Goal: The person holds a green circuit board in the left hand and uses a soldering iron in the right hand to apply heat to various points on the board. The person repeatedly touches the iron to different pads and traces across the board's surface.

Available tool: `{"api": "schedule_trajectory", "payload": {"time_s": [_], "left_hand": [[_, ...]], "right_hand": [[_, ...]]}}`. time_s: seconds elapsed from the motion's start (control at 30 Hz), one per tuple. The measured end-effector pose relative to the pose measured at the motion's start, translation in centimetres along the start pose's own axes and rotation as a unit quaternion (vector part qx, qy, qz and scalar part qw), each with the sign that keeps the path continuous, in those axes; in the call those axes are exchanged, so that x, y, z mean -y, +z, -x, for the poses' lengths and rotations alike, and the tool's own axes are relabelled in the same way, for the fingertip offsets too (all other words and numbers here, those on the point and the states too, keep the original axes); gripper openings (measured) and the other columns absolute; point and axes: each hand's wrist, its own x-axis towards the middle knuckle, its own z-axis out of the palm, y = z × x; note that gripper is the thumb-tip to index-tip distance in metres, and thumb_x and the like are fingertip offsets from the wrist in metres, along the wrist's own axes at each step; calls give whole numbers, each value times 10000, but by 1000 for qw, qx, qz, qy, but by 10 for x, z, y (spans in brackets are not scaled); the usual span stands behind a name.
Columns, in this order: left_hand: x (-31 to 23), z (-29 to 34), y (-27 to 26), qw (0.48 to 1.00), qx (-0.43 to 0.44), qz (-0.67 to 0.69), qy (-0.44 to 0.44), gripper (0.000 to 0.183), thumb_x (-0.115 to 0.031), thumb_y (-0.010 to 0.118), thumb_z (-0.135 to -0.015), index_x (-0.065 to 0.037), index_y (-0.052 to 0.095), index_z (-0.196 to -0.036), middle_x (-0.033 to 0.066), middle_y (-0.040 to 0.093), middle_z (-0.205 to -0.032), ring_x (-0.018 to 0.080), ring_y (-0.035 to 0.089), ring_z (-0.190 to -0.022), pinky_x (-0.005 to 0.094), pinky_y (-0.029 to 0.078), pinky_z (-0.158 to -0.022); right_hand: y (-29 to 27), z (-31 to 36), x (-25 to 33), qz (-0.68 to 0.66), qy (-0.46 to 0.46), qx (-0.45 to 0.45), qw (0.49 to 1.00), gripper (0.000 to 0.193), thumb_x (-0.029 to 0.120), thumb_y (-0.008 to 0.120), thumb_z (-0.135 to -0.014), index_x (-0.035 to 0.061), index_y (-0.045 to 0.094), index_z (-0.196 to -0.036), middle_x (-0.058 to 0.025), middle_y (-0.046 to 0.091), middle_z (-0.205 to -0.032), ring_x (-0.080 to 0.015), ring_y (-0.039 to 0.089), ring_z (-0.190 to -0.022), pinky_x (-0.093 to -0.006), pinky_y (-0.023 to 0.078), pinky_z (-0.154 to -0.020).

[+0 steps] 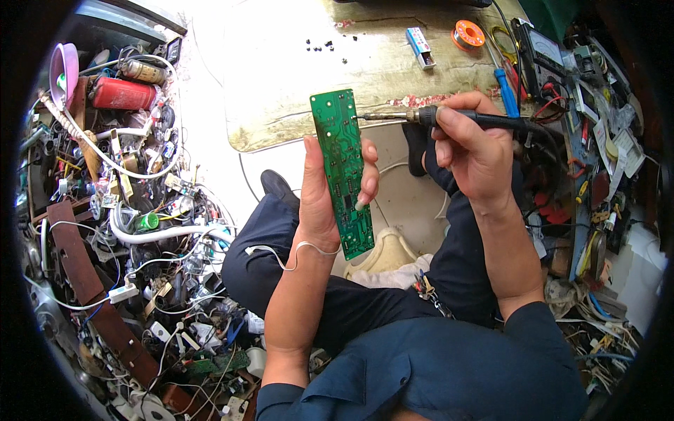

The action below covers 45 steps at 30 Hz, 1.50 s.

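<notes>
A long green circuit board stands almost upright in front of me, gripped along its edges by my left hand, thumb on one side and fingers on the other. A thin white cable with a small plug hangs across my left wrist. In my right hand is a soldering iron with a black handle, pointing left. Its metal tip reaches the board's upper right edge; whether it touches cannot be made out.
On the table lie several small black parts, a small blue-white box, an orange solder spool and a blue screwdriver. A multimeter stands at the right. Heaped scrap and cables fill the left side.
</notes>
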Motion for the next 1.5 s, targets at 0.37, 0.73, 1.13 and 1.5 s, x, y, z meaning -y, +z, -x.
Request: {"api": "schedule_trajectory", "payload": {"time_s": [0.37,0.73,1.13,1.5], "left_hand": [[-1,0,2,998,-31,-56,-18,794,-743,337,-984,7,588,-1058,90,604,-662,105,481,-456,199,381,-448],[-2,-2,-3,998,10,-52,-19,791,-740,337,-982,-4,621,-1042,99,634,-706,103,520,-512,189,404,-466],[-2,-2,-3,999,2,-47,-24,789,-732,338,-986,2,620,-1047,103,636,-698,106,523,-505,186,397,-439],[-1,-1,2,999,-17,-34,-21,793,-743,338,-981,7,587,-1051,105,612,-691,108,497,-464,197,377,-419]], "right_hand": [[-3,-2,-1,-19,2,1,1000,137,85,723,-908,-7,675,-998,-101,676,-742,-108,596,-499,-226,462,-439],[-3,-4,-3,-7,-6,4,1000,156,107,739,-901,1,674,-995,-96,683,-742,-106,600,-491,-213,455,-430],[-3,-5,-2,-11,0,7,1000,150,99,739,-899,0,674,-990,-100,688,-747,-111,608,-498,-216,459,-429],[-2,-4,-1,-10,3,3,1000,136,84,735,-897,9,671,-990,-102,680,-745,-118,596,-503,-235,474,-453]]}}
